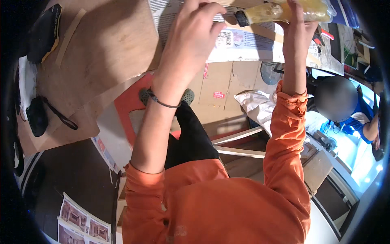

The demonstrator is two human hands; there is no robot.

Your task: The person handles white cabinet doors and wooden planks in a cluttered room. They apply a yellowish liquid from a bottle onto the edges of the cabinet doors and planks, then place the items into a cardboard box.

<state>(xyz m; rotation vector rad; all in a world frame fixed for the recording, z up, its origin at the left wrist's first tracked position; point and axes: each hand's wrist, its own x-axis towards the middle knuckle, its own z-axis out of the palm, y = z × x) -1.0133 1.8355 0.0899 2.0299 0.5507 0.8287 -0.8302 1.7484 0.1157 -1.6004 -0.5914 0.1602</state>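
Note:
My right hand [298, 20] is wrapped around a clear plastic bottle [270, 13] of yellowish glue-like stuff. The bottle lies tilted almost level, its dark nozzle end [241, 18] pointing left toward my other hand. Bent over the printed paper, my left hand [199, 22] has its thumb and forefinger apart, with nothing visible between them. Its other fingers are partly cut off by the upper edge. Thin wooden strips [264, 31] lie on the newspaper sheet [254, 44] under the bottle.
A brown board [109, 44] fills the left, with a black and yellow case [45, 32] and a dark strapped pouch [38, 116]. Below the bench are a white sack [256, 105] and wooden bars [239, 152]. Another person [361, 122] is at the right.

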